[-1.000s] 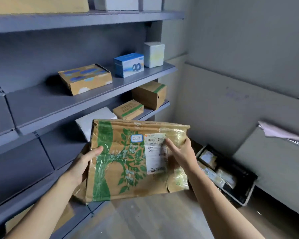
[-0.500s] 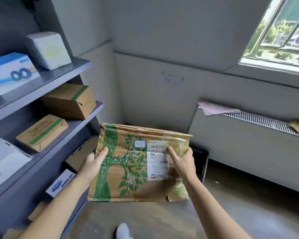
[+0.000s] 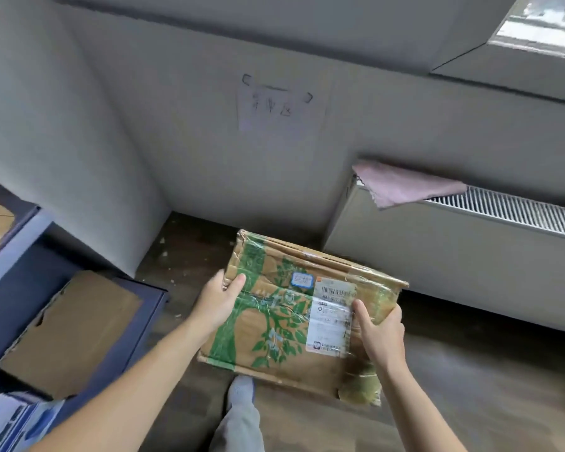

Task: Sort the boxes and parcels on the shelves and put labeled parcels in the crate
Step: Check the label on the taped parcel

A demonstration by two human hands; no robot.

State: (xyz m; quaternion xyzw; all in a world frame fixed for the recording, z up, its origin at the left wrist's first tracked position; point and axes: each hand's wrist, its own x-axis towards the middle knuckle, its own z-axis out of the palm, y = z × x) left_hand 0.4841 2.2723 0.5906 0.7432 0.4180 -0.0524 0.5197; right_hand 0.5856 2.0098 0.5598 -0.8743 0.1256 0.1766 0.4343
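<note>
Parcel: a flat brown cardboard parcel printed with a green tree and wrapped in clear tape [image 3: 274, 331] is held in the air over the dark wooden floor [image 3: 470, 380], in front of the person and touching nothing else.
Tilt: its printed face is turned up towards the camera, probably so the white shipping label [image 3: 331, 318] and small blue-edged sticker [image 3: 302, 279] can be read.
Left hand: the left hand [image 3: 217, 301] grips the parcel's left edge, thumb lying on the top face; the fingers underneath are hidden.
Right hand: the right hand [image 3: 382, 334] clamps the right side, thumb pressed beside the label and fingers curled round the taped edge.
Why two hands: the parcel is wide and its corners look crushed, so a grip at each side keeps it level.
Shelf: the blue-grey metal shelf [image 3: 150, 308] stands to the left, carrying a plain flat cardboard box [image 3: 72, 331].
Crate: not in view.
Stage: a labelled parcel, so likely bound for the crate.
</note>
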